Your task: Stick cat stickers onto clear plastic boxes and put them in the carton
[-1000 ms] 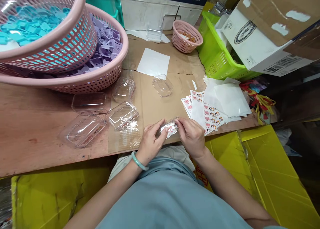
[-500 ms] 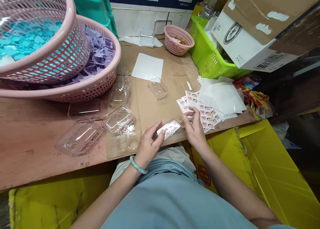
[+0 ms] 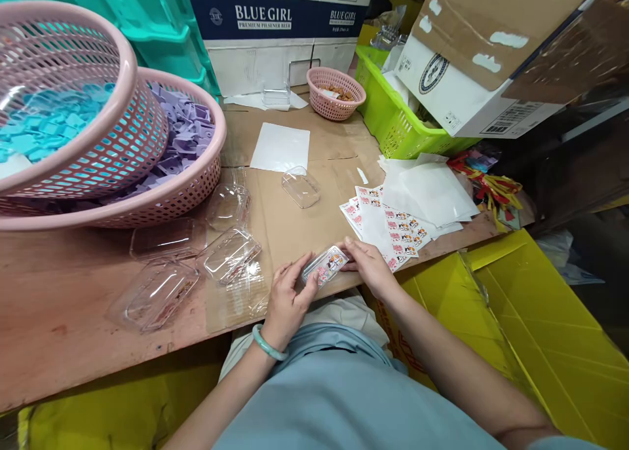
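A small clear plastic case [image 3: 325, 266] with a cartoon cat and pink print on its face is held near the table's front edge. My left hand [image 3: 289, 299] grips its left end, the thumb along the near side. At its right end are the fingers of my right hand [image 3: 368, 266], closed against the edge, with some fingertips hidden behind it. Right of my hands lie sheets of cat stickers [image 3: 403, 230], partly under white backing sheets [image 3: 432, 191]. A similar clear plastic case [image 3: 301, 187] lies beyond my hands, and several more clear cases [image 3: 230, 257] lie to the left.
Pink baskets of blue pieces [image 3: 59, 126] and purple pieces [image 3: 189, 129] stand at the left. Further back are a white sheet [image 3: 280, 147], a small pink basket [image 3: 337, 109] and a green crate [image 3: 400, 132]. A cardboard box [image 3: 472, 83] rests over the crate.
My right hand has moved left from beside the sticker sheets onto the case's right end. The case's printed face is turned more toward me, and the camera view has tilted up.
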Available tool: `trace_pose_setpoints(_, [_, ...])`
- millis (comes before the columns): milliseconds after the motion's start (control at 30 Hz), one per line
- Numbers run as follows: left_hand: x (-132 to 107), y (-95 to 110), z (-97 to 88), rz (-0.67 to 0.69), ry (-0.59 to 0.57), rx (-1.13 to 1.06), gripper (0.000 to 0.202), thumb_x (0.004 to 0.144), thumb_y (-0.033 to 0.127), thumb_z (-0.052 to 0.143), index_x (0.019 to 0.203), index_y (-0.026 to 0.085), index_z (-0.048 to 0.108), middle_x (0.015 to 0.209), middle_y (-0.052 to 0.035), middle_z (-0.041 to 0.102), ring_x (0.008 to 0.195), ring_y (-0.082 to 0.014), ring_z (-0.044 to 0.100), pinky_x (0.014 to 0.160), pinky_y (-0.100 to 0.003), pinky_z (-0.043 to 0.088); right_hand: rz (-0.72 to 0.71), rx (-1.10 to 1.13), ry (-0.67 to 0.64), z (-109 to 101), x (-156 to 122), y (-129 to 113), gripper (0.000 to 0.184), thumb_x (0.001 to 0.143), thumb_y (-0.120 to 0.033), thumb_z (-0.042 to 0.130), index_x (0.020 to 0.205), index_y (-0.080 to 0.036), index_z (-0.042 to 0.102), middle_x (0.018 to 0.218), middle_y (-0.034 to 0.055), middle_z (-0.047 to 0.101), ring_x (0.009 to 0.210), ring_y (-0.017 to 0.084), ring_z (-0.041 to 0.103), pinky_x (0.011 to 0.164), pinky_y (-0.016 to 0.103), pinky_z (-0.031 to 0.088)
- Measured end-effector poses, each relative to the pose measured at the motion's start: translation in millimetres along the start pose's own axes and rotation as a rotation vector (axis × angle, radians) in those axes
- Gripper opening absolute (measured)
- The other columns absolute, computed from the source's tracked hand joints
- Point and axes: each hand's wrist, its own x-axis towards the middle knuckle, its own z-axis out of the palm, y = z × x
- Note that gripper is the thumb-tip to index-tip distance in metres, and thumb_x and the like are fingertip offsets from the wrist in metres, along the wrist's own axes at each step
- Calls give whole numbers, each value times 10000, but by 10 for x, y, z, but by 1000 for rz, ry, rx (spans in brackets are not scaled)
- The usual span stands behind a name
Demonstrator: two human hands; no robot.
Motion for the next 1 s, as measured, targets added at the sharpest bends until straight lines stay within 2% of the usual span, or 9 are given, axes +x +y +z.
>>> trace_pose_setpoints(167, [-7,51,-20,-13,-33,-32,396,879,401,542,1216,204,605,1199,-83,651,1100,-234,581,993,-409,441,-124,-91,-41,53,-89,-39,434,749,-511,695,1061,-210,679,1077,61,700,1016,230,642,898,376,522])
trace_pose_setpoints(233, [-4,108,-36,-39,-104,-83,447,851,411,587,1250,209,564,1218,-80,637,1103,-230,587,995,-398,446,-168,-110,-52,84,-122,-33,417,792,-489,662,1100,-208,675,1136,67,691,1064,233,632,973,398,484])
trace_pose_setpoints(333, [9,192,-57,-84,-183,-163,557,809,406,647,1312,221,494,1255,-76,610,1103,-218,590,984,-370,461,-255,-144,-79,85,-148,-16,359,901,-466,521,1116,-223,675,1161,62,686,1124,225,611,1027,410,446])
trace_pose_setpoints(400, [23,227,-60,-109,-179,-182,567,808,391,649,1321,216,483,1266,-79,599,1106,-212,587,982,-359,461,-364,-214,-16,54,-159,-20,320,927,-422,493,1125,-237,662,1157,60,680,1117,218,608,1012,406,456])
trace_pose_setpoints(500, [40,247,-45,-116,-164,-182,543,812,371,642,1306,199,496,1261,-86,598,1100,-210,586,972,-351,464,-577,-382,102,-12,-186,-73,199,885,-318,583,1053,-234,649,1075,64,657,1008,202,613,912,363,497])
trace_pose_setpoints(600, [48,259,-26,-104,-157,-164,535,805,357,646,1295,193,506,1237,-86,610,1075,-207,594,958,-348,470,-697,-519,14,-64,-219,-167,86,850,-216,620,936,-217,624,930,44,622,903,180,596,829,323,492])
trace_pose_setpoints(767, [45,279,-15,-138,-153,-145,547,792,351,653,1291,175,513,1196,-101,631,1042,-214,610,935,-355,487,-698,-596,-71,-97,-225,-275,76,845,-145,607,885,-210,599,885,27,598,875,168,578,804,305,464])
trace_pose_setpoints(1000, [38,283,2,-139,-135,-141,557,778,339,660,1291,175,520,1194,-101,634,1046,-215,617,937,-350,489,-629,-598,-109,-115,-248,-261,76,822,-140,622,792,-205,596,867,9,545,858,148,566,808,283,454])
